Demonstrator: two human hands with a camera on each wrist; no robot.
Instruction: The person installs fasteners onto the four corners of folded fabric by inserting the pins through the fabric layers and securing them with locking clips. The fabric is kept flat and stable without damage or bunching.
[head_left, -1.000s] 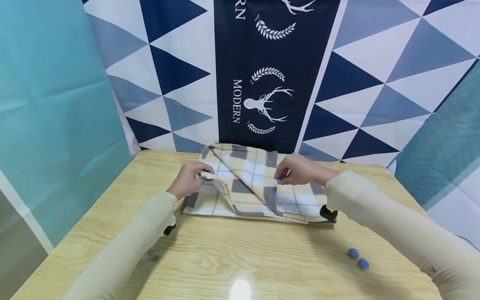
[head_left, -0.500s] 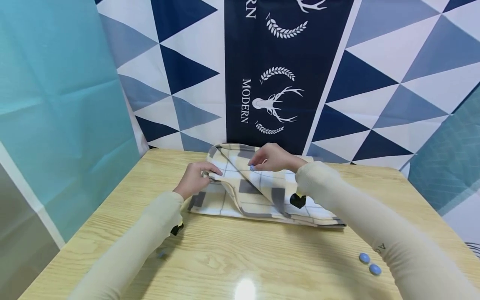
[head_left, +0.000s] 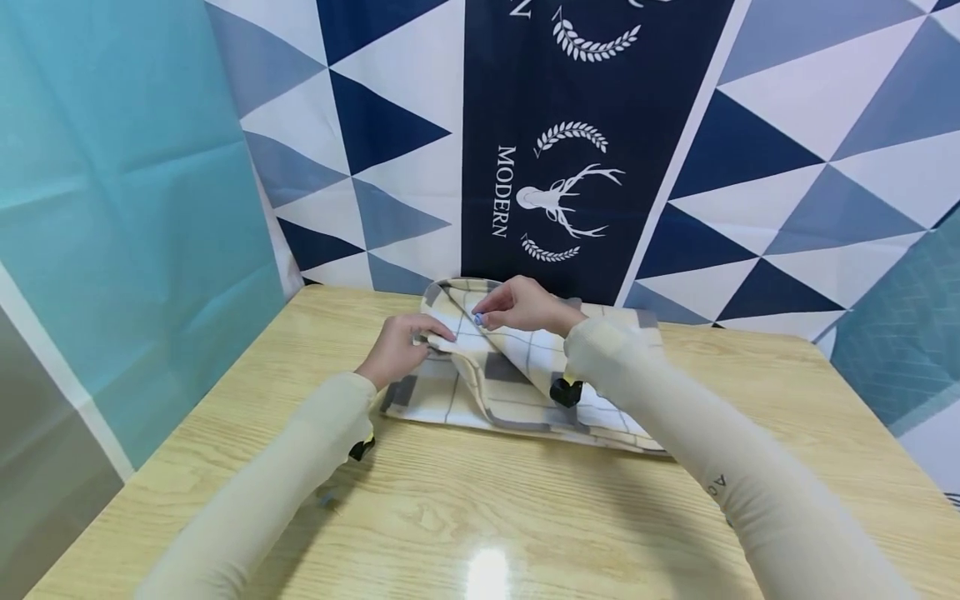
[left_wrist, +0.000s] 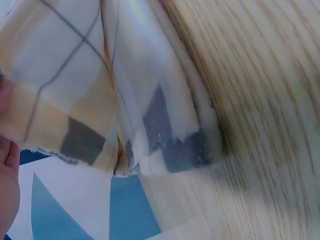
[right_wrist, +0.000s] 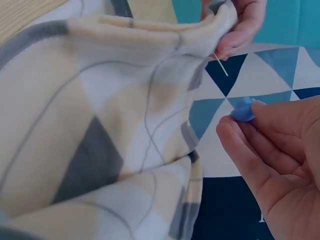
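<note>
A folded cream, white and grey checked blanket (head_left: 502,367) lies at the back of the table. My left hand (head_left: 401,346) pinches its lifted left corner between thumb and fingers. In the right wrist view, a thin metal pin (right_wrist: 221,64) sticks out of the fabric just below that hand. Between thumb and fingertips, my right hand (head_left: 525,304) pinches a small blue cap (right_wrist: 243,110), held in the air close to the pin and apart from it. Only a few fingers of the left hand show at the edge of the left wrist view.
The wooden table (head_left: 435,492) reaches a patterned cloth backdrop (head_left: 405,150) behind the blanket. A small blue piece (head_left: 326,502) lies beside the left sleeve. Another blue bit (head_left: 729,521) peeks out by the right sleeve. Teal cloth (head_left: 172,208) hangs at the left.
My right hand has moved left across the blanket with the blue cap, nearing the left hand. The left hand keeps its pinch on the corner. The right sleeve now covers most of two blue discs.
</note>
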